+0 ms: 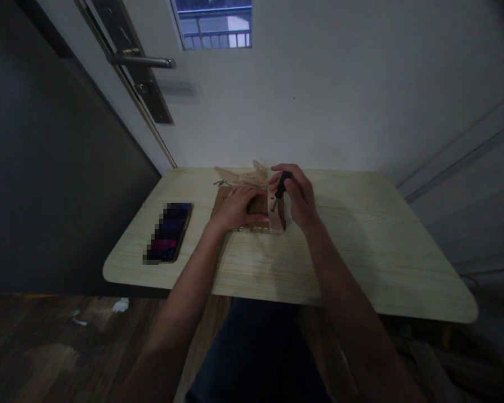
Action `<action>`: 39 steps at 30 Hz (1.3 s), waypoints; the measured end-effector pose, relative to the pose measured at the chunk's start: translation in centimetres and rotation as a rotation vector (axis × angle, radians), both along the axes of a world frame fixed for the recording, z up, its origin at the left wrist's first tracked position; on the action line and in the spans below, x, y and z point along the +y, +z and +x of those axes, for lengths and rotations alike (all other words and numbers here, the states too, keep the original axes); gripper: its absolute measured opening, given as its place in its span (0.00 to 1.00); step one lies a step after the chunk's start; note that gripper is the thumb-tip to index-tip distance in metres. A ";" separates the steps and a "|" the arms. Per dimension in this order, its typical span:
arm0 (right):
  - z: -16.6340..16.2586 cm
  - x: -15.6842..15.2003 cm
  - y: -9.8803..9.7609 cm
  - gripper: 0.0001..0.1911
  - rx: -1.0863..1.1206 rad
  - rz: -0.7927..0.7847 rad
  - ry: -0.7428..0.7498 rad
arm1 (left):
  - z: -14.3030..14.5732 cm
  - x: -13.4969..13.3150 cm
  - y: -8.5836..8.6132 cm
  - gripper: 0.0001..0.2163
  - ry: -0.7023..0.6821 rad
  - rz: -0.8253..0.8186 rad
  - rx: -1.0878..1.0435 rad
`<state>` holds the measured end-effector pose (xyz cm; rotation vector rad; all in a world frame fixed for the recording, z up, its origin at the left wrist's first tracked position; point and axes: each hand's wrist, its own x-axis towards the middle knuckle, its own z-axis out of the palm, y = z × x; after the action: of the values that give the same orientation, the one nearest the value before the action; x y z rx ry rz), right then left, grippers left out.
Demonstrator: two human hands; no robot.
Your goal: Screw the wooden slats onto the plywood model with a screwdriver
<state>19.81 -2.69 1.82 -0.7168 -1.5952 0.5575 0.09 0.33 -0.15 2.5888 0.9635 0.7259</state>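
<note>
A flat brown cardboard piece (258, 206) lies on the table. My left hand (240, 206) rests on it, with thumb and fingers spread. Across the cardboard's right end runs a pale strip (275, 223) with small dark marks that look like screws. My right hand (300, 196) grips a black-handled screwdriver (282, 183), tilted, its thin shaft pointing down at the strip. Whether the tip touches a screw is too small to tell. Behind the cardboard lie several dark screws or nails (221, 182) and some crumpled tan strips (243, 176).
A phone (170, 232), partly pixelated, lies on the left of the pale wooden table (361, 240). The table's far edge meets a white door (319, 101) with a metal handle (142, 60) and a small window (216, 25). White scraps (121, 305) lie on the floor.
</note>
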 end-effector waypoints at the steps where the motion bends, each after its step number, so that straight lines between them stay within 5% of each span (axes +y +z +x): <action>1: 0.0 0.0 0.0 0.24 0.006 -0.013 0.009 | 0.0 0.0 0.0 0.29 -0.002 -0.004 0.001; 12: -0.1 0.1 0.1 0.17 0.065 -0.038 -0.132 | 0.0 0.1 -0.1 0.28 -0.004 0.007 -0.012; 24: 0.1 0.0 0.4 0.24 0.116 -0.023 0.055 | -0.1 0.1 -0.1 0.29 -0.006 0.000 -0.003; 31: 0.0 0.5 0.0 0.17 0.154 -0.029 -0.012 | 0.1 -0.1 0.2 0.29 0.015 -0.013 0.018; 39: -0.4 0.3 0.2 0.23 0.175 -0.064 -0.088 | 0.0 0.0 -0.1 0.30 0.013 -0.011 0.010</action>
<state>19.38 -2.36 2.04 -0.7617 -1.3827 0.5925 0.08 0.36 -0.26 2.5815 0.9849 0.7087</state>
